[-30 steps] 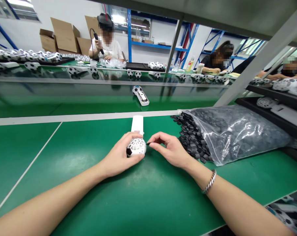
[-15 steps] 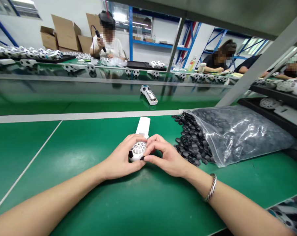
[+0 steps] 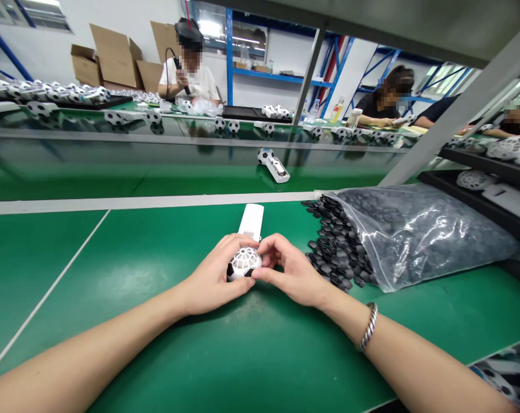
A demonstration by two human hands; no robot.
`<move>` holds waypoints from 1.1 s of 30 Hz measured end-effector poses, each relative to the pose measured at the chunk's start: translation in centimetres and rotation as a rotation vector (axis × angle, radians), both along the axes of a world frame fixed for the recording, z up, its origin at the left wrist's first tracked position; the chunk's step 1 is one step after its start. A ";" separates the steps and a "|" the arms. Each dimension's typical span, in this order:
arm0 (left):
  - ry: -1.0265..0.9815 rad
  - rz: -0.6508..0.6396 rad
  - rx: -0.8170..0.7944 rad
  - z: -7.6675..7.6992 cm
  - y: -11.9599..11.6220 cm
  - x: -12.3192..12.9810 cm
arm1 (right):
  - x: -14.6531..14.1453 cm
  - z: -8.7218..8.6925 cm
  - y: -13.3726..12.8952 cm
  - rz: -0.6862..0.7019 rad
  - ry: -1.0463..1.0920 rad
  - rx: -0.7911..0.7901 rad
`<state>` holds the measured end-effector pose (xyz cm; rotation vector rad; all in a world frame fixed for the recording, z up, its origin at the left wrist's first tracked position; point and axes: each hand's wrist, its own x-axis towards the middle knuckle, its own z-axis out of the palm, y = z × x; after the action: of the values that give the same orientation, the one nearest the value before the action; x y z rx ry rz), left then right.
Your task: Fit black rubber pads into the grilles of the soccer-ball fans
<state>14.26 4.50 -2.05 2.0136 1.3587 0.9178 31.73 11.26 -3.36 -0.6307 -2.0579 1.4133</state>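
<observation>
A white plastic housing [image 3: 247, 261] with a football-shaped grille head and a flat handle lies on the green tabletop, handle pointing away from me. Black patches show on the near side of the head. My left hand [image 3: 219, 275] is closed around the head's left side, its thumb along the near edge. Against the right side rests my right hand [image 3: 288, 272], curled, with its thumb by a black patch [image 3: 249, 272] and its fingertips on the rim. Whether a loose piece is under those fingertips is hidden.
Black pieces [image 3: 340, 246] spill from a clear plastic bag [image 3: 419, 235] on the right. Beyond the white strip [image 3: 156, 202], an open football-headed housing [image 3: 274, 165] lies on a green belt. Dark trays [image 3: 479, 198] stand at right. Several people work across the line.
The right fingers have shifted outward, showing more of the grille head and its black patch. The open housing on the near belt moved right; pieces on the far line moved slightly left.
</observation>
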 end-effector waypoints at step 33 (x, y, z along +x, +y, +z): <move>0.046 0.005 -0.013 0.3 -0.5 0.3 | -0.4 -0.2 0.2 0.058 0.051 -0.246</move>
<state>14.54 3.97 -1.76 2.0339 1.3919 0.8677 31.35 11.45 -3.57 -0.6311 -1.8925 1.7149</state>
